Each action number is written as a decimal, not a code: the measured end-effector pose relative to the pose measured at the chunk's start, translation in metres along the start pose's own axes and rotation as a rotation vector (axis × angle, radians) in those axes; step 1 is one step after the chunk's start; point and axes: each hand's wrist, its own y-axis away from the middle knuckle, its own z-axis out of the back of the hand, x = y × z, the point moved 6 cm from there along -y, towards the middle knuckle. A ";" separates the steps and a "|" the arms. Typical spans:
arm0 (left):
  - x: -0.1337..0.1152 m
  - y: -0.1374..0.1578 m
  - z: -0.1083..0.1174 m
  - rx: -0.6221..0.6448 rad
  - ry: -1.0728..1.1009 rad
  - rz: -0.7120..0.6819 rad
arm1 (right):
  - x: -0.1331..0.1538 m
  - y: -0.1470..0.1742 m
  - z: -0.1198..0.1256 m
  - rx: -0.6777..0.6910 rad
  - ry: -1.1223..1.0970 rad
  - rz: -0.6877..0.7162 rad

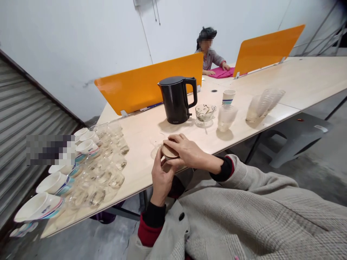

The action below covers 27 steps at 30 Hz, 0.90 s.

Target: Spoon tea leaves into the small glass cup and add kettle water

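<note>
Two bare hands hold a small round container with a flat tan top (169,152) over the near edge of a pale wood-look worktop (139,148). The left hand (162,178) has its grip clamped around the container's side; the right hand (187,150) has its grip clamped on it from the other side. Beyond them, a black electric kettle (175,103) stands beside a clear glass cup holding dark bits (204,115).
</note>
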 end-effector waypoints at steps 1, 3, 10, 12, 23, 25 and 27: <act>0.000 0.000 -0.002 0.008 -0.015 0.000 | -0.008 0.004 0.004 -0.019 0.012 -0.030; 0.001 -0.001 -0.004 0.016 -0.037 0.007 | -0.027 0.013 0.014 -0.069 0.053 -0.100; 0.010 0.000 -0.008 0.048 -0.035 0.046 | -0.088 0.037 0.060 -0.221 0.295 -0.343; 0.010 0.000 -0.010 0.057 -0.047 0.039 | -0.102 0.039 0.065 -0.216 0.342 -0.394; 0.008 -0.001 -0.008 0.056 -0.073 0.016 | -0.137 0.029 0.063 -0.210 0.384 -0.504; 0.008 -0.001 -0.007 0.057 -0.068 0.015 | -0.134 0.030 0.065 -0.224 0.403 -0.500; 0.006 0.000 -0.005 0.054 -0.056 0.022 | -0.126 0.034 0.073 -0.269 0.421 -0.486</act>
